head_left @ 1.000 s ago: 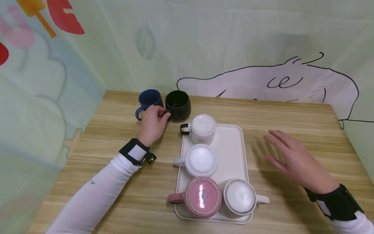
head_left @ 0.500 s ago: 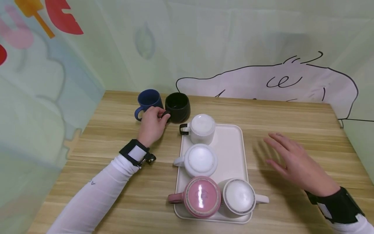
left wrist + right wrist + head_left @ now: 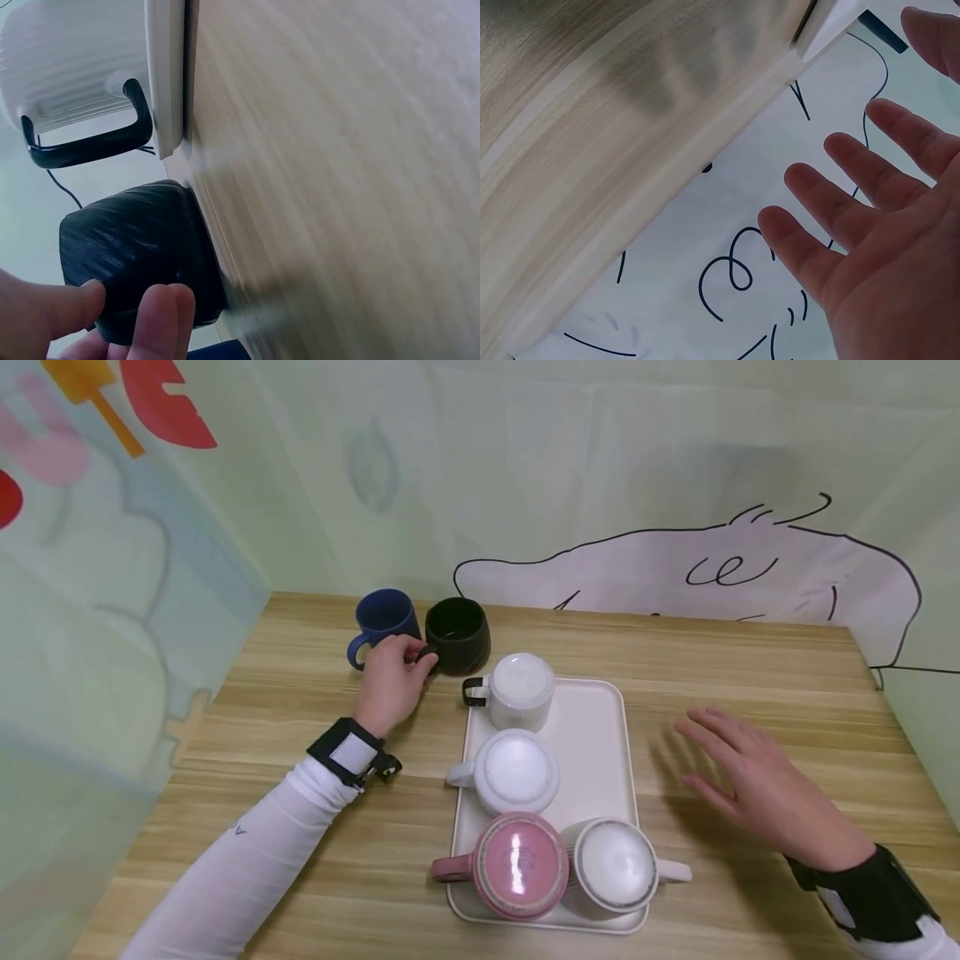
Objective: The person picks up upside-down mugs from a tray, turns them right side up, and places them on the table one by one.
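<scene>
At the back left of the table stands a black mug (image 3: 467, 647), mouth up, with faint slanting grooves on its side. My left hand (image 3: 388, 687) pinches its handle between thumb and fingers. In the left wrist view the mug (image 3: 127, 236) appears sideways, and the fingers (image 3: 159, 319) cover most of its handle. A blue mug (image 3: 384, 610) sits upright just left of it, partly behind the left hand. My right hand (image 3: 757, 781) hovers over the right of the table, fingers spread and holding nothing; the right wrist view shows the same right hand (image 3: 877, 225) with loosely straight fingers.
A white tray (image 3: 596, 727) lies mid-table. Upside down on it are a white mug with a black-tipped handle (image 3: 522, 689), a rounded white mug (image 3: 517, 772), a pink mug (image 3: 521, 866) and a ribbed white mug (image 3: 615, 867). A printed cloth (image 3: 570, 468) hangs behind the table.
The black mug in my left hand has come down slightly and now stays still. My right hand has drifted a little toward the front, its fingers still apart.
</scene>
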`<control>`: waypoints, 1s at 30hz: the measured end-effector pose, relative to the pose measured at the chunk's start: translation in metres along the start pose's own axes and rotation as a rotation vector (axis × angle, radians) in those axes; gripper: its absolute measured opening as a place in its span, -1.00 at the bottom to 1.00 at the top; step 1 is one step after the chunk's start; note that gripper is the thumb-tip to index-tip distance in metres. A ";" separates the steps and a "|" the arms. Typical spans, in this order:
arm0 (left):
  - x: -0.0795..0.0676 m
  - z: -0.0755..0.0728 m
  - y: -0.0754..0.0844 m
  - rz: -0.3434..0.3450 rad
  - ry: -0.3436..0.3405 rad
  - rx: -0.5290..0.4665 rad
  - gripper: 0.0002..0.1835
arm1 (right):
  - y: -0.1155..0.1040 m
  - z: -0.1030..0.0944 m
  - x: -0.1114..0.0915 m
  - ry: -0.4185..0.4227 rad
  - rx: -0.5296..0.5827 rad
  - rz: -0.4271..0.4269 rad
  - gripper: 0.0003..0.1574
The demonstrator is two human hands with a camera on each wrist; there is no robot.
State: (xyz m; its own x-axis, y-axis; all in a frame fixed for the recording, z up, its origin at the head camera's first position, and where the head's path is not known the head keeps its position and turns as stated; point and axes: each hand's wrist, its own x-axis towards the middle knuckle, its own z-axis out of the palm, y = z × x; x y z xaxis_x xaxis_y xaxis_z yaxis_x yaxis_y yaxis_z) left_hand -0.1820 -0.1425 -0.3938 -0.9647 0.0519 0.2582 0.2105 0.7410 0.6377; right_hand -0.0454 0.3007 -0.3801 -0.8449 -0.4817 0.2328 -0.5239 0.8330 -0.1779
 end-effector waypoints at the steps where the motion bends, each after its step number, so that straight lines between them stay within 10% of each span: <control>1: 0.000 0.000 0.000 -0.005 -0.007 -0.001 -0.68 | -0.001 0.000 -0.001 -0.003 -0.001 0.001 -0.11; 30: -0.048 -0.039 0.023 0.195 -0.039 0.170 -0.52 | -0.028 -0.027 -0.015 -0.017 0.034 -0.052 -0.22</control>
State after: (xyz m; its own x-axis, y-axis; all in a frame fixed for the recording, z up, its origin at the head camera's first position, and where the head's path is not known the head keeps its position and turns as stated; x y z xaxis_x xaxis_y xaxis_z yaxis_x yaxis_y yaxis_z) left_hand -0.1252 -0.1542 -0.3637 -0.9144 0.2286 0.3340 0.3671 0.8160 0.4465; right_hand -0.0148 0.2917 -0.3526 -0.8181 -0.5287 0.2264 -0.5701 0.7973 -0.1981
